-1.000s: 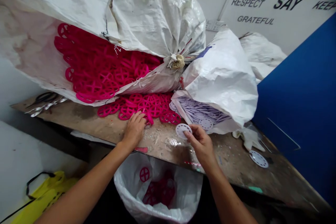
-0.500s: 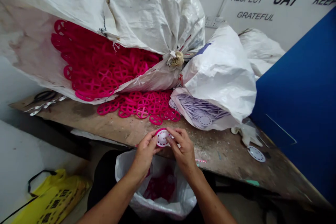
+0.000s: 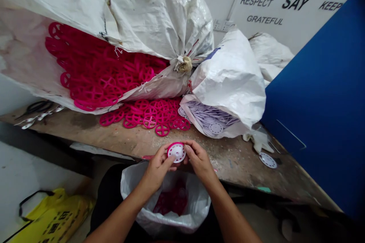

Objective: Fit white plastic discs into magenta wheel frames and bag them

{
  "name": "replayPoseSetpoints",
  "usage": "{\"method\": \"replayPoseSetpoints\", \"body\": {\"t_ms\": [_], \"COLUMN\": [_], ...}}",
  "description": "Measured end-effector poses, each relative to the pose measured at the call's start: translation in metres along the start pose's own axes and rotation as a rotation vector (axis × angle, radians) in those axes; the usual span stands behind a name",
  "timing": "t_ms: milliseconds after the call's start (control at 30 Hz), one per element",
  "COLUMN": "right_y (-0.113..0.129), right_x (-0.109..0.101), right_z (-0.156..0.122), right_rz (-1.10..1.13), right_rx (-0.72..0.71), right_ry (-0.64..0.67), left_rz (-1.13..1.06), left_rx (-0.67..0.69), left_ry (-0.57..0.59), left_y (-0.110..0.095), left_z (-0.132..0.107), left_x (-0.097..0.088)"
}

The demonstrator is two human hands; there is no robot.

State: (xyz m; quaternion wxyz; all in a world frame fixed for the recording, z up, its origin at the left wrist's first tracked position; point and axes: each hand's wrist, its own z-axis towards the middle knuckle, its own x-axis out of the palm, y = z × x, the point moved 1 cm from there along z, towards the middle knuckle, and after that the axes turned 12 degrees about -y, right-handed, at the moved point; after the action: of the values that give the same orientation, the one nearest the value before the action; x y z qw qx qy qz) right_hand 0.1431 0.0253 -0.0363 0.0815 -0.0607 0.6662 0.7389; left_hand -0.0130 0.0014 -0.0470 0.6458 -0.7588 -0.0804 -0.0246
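My left hand (image 3: 157, 167) and my right hand (image 3: 199, 160) meet at the near edge of the wooden bench (image 3: 94, 136). Together they pinch a white perforated disc set in a pink wheel-shaped ring (image 3: 176, 152). Below them hangs a white plastic bag (image 3: 137, 197) with pink pieces inside. Loose pink wheel rings (image 3: 151, 115) lie on the bench just beyond my hands. A torn white sack (image 3: 34, 45) behind them spills more pink rings (image 3: 94, 72). To the right, another white sack (image 3: 230, 79) holds pale lilac discs (image 3: 209, 117).
A blue panel (image 3: 319, 95) walls off the right side. One pale disc (image 3: 268, 160) and a crumpled white glove (image 3: 258, 141) lie on the bench at right. Scissors (image 3: 35, 106) rest at far left. A yellow bag (image 3: 54, 216) sits on the floor at lower left.
My left hand left the pink pile with a ring and my right hand brought a white disc; both came together at the bench edge, with disc and ring now joined between them.
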Motion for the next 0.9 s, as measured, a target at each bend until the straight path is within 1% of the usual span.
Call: {"method": "replayPoseSetpoints", "body": {"t_ms": [67,100,233,267,300,333,367,400,433,500,533,567,600,633,700,767,833,900], "right_y": [-0.001,-0.001,-0.004,-0.004,-0.004,-0.003,-0.002,-0.001,0.000,-0.001,-0.003,-0.005,-0.008,-0.010,-0.016,-0.020,-0.022,-0.022], "right_x": [-0.002,-0.002,-0.002,-0.004,-0.008,-0.015,-0.024,-0.035,-0.049,-0.080,-0.094,-0.106,-0.115,-0.121,-0.126,-0.126,-0.125,-0.127], "right_z": [-0.006,-0.010,-0.024,-0.025,-0.024,-0.020,-0.014,-0.004,0.007,0.035,0.050,0.063,0.075,0.084,0.096,0.101,0.100,0.097], "right_rz": [0.082,0.093,0.031,-0.008,-0.058,-0.120,-0.195,-0.289,-0.383,-0.639,-0.681,-0.709,-0.749,-0.772,-0.822,-0.887,-0.946,-0.966], "right_rx": [0.048,0.049,-0.013,-0.038,-0.068,-0.109,-0.162,-0.228,-0.300,-0.441,-0.449,-0.455,-0.461,-0.461,-0.461,-0.436,-0.406,-0.388], "right_ry": [0.096,0.128,0.148,0.172,0.209,0.239,0.242,0.204,0.120,-0.161,-0.243,-0.291,-0.337,-0.353,-0.354,-0.327,-0.315,-0.329], "left_rz": [-0.008,0.002,0.088,0.119,0.156,0.206,0.274,0.359,0.456,0.653,0.740,0.816,0.880,0.930,0.980,0.979,0.949,0.927], "left_rx": [-0.053,-0.056,-0.045,-0.046,-0.051,-0.049,-0.026,0.028,0.115,0.355,0.477,0.579,0.656,0.709,0.760,0.769,0.761,0.755], "left_ry": [0.036,0.030,-0.025,-0.010,0.031,0.086,0.134,0.164,0.163,0.069,0.005,-0.051,-0.091,-0.118,-0.135,-0.140,-0.149,-0.172], "left_y": [-0.001,0.000,0.005,0.006,0.006,0.005,0.002,-0.001,-0.006,-0.016,-0.020,-0.022,-0.023,-0.023,-0.020,-0.016,-0.015,-0.015], "left_z": [-0.004,-0.006,-0.015,-0.017,-0.020,-0.021,-0.021,-0.020,-0.017,-0.004,0.005,0.016,0.028,0.040,0.063,0.079,0.086,0.084], "left_x": [-0.001,-0.002,-0.004,-0.005,-0.006,-0.008,-0.011,-0.015,-0.019,-0.026,-0.030,-0.033,-0.035,-0.037,-0.038,-0.039,-0.038,-0.037]}}
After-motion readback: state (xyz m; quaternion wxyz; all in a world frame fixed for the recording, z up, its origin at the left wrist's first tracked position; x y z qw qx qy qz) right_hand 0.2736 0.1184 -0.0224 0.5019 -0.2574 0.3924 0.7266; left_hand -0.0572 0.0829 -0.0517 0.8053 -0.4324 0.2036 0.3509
